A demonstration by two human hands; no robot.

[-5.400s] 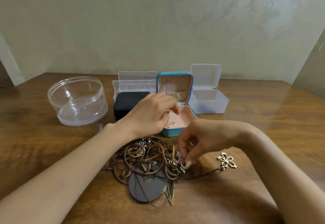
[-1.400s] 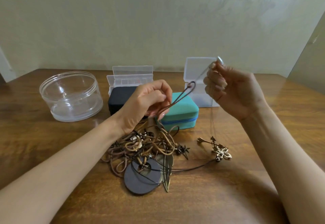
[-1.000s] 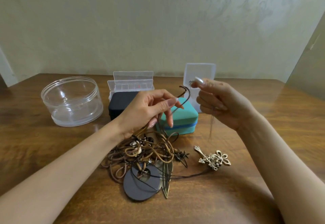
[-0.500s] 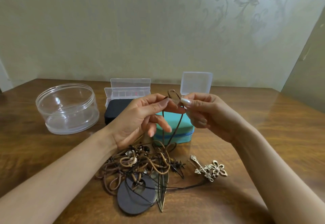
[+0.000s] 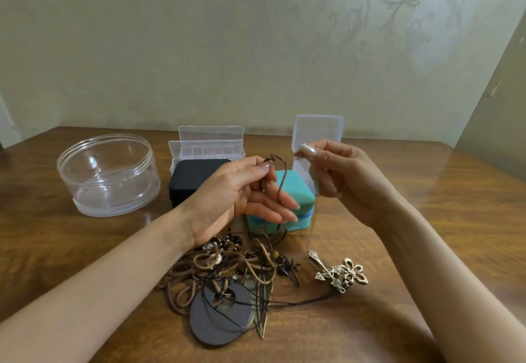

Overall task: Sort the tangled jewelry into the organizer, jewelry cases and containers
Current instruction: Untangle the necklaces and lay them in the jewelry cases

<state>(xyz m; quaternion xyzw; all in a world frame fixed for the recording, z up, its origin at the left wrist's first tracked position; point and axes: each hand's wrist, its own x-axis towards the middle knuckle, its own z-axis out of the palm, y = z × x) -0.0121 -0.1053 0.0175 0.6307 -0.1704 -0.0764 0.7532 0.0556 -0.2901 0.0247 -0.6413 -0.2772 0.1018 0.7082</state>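
One wooden tabletop [image 5: 427, 220] fills the lower half of the frame, patterned wall behind it. Two bare forearms come in from the bottom corners, hands meeting mid-frame above the pile

Containers, five in all, in a row across mid-frame:
- one round clear container [image 5: 108, 174], left, open top
- two jewelry cases, both closed: black case [image 5: 190, 177] and teal case [image 5: 299, 191], side by side, partly behind the left hand [image 5: 227, 197]
- one clear organizer [image 5: 210, 143] with small compartments, lid up, just behind the black case
- one plain clear box [image 5: 317, 132], lid up, behind the teal case and the right hand [image 5: 350, 183]

One jewelry tangle [image 5: 236, 265] of tan and dark cords lies lower centre on the tabletop, in front of the cases. In it: one dark disc pendant [image 5: 210, 322] lying flat at the bottom edge, one leaf pendant [image 5: 263, 314] with tip pointing to the frame bottom, long axis near vertical

One flower pendant [image 5: 344, 274] lies right of the tangle, apart from the cords, long axis upper left to lower right, flower end at lower right

One brown cord [image 5: 280, 183] is lifted out of the tangle, long axis vertical in the frame, bend at top. Left thumb and forefinger are pinched on that bend, the other fingers [image 5: 273, 211] stretched out apart. Right thumb and forefinger are pinched together on a thin strand [image 5: 309, 234], barely visible, which hangs toward the flower pendant
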